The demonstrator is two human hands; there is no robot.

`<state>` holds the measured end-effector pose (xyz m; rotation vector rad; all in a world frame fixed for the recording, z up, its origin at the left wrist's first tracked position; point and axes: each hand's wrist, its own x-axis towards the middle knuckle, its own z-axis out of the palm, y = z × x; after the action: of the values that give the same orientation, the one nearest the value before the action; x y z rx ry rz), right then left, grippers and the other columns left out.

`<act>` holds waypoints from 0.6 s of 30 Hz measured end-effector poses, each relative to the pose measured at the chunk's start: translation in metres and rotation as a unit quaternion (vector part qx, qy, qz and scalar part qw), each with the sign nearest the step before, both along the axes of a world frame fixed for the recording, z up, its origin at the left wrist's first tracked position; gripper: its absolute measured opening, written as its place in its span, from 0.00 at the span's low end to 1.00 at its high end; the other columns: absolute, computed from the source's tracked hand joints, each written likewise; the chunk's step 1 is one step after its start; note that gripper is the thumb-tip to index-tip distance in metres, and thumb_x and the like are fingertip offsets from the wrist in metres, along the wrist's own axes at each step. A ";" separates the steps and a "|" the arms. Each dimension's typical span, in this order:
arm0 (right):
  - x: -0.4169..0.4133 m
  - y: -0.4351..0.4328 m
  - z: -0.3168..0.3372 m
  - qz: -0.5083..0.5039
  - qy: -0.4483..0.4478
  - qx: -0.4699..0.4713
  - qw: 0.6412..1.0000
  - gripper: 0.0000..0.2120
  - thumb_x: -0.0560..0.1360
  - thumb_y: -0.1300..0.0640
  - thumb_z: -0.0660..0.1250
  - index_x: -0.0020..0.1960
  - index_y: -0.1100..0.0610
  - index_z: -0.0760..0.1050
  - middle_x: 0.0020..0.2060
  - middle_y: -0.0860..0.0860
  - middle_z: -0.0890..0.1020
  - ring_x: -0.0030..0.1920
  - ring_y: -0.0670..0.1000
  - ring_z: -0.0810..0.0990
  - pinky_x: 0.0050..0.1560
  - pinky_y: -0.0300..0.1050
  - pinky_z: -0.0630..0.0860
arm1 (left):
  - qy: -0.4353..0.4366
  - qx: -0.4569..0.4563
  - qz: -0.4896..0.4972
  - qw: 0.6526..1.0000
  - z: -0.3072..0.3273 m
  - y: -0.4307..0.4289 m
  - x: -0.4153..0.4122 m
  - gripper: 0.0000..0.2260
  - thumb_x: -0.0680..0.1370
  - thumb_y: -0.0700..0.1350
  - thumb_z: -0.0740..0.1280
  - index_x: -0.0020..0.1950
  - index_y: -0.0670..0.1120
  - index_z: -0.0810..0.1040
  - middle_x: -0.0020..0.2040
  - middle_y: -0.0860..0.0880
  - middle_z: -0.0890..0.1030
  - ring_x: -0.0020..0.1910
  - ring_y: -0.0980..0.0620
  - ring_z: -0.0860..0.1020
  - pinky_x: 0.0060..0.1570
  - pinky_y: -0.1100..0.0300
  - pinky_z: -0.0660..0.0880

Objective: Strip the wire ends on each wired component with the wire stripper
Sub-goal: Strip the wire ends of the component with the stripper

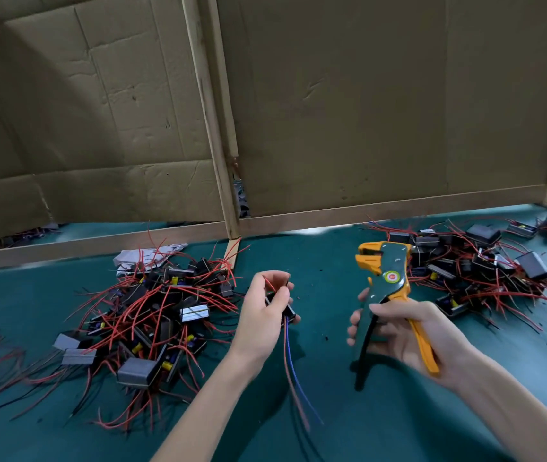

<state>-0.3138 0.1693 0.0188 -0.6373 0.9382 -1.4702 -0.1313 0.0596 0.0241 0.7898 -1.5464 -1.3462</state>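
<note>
The person's left hand [262, 311] holds a small black wired component [290, 311] above the green table [349, 435], fingers curled round its body. Its red and blue leads [290, 365] hang down toward the person, and a short red lead pokes up between the fingertips. The right hand [412, 335] is wrapped round the handles of the green and yellow wire stripper [387, 278]. The tool stands upright with its head well apart from the component, and no wire sits in its jaws.

One heap of components with red leads [152, 315] lies to the left of the hands and another [472, 261] to the right. Both are too tangled to tell which heap is done.

The risks from here come mostly from the loose leads. They dangle freely and look blurred, so a tip may enter the jaws crooked or too deep, and too much insulation would come off. If two leads slip in together, one could be nicked or cut. A light hold on the small body may let the squeeze pull it out of the fingers. Dropping the finished piece on the wrong heap would mix stripped with unstripped parts.
</note>
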 end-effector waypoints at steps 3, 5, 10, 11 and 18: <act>0.004 0.000 -0.003 0.057 0.013 0.025 0.998 0.18 0.62 0.68 0.70 0.52 0.63 0.78 0.41 0.66 0.79 0.40 0.64 0.81 0.42 0.59 0.80 | -0.044 0.000 -0.009 0.999 -0.002 0.002 -0.001 0.06 0.82 0.35 0.56 0.53 0.45 0.69 0.53 0.42 0.75 0.43 0.52 0.75 0.35 0.69 0.74; 0.008 0.000 -0.003 0.087 0.019 0.027 0.996 0.17 0.60 0.65 0.74 0.50 0.62 0.80 0.41 0.67 0.79 0.40 0.64 0.81 0.43 0.60 0.80 | -0.061 -0.009 -0.012 0.998 -0.003 0.003 -0.001 0.04 0.82 0.37 0.58 0.53 0.46 0.69 0.56 0.39 0.75 0.44 0.52 0.77 0.38 0.71 0.74; 0.012 0.002 -0.003 0.147 0.059 0.015 0.987 0.21 0.59 0.60 0.81 0.50 0.61 0.80 0.41 0.67 0.79 0.41 0.66 0.81 0.46 0.61 0.78 | -0.031 -0.049 -0.059 0.997 -0.002 0.001 0.002 0.04 0.81 0.37 0.61 0.49 0.45 0.74 0.50 0.46 0.78 0.40 0.58 0.80 0.41 0.66 0.76; 0.013 0.002 -0.003 0.154 0.066 0.012 0.986 0.21 0.60 0.60 0.80 0.50 0.61 0.80 0.41 0.67 0.79 0.41 0.66 0.81 0.46 0.60 0.78 | -0.021 -0.048 -0.077 0.996 -0.001 0.001 0.003 0.04 0.80 0.36 0.62 0.49 0.44 0.74 0.47 0.49 0.77 0.40 0.57 0.80 0.41 0.64 0.77; 0.016 0.008 0.001 0.183 0.101 -0.005 0.978 0.17 0.65 0.63 0.74 0.52 0.62 0.76 0.41 0.68 0.78 0.41 0.66 0.80 0.46 0.60 0.78 | -0.043 -0.069 -0.118 0.990 0.006 0.000 0.008 0.04 0.79 0.40 0.65 0.47 0.48 0.77 0.43 0.52 0.78 0.38 0.59 0.76 0.38 0.64 0.75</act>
<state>-0.2980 0.1769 0.0201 -0.9282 0.9117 -1.0964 -0.1229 0.0595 0.0303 0.6008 -1.8253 -1.3704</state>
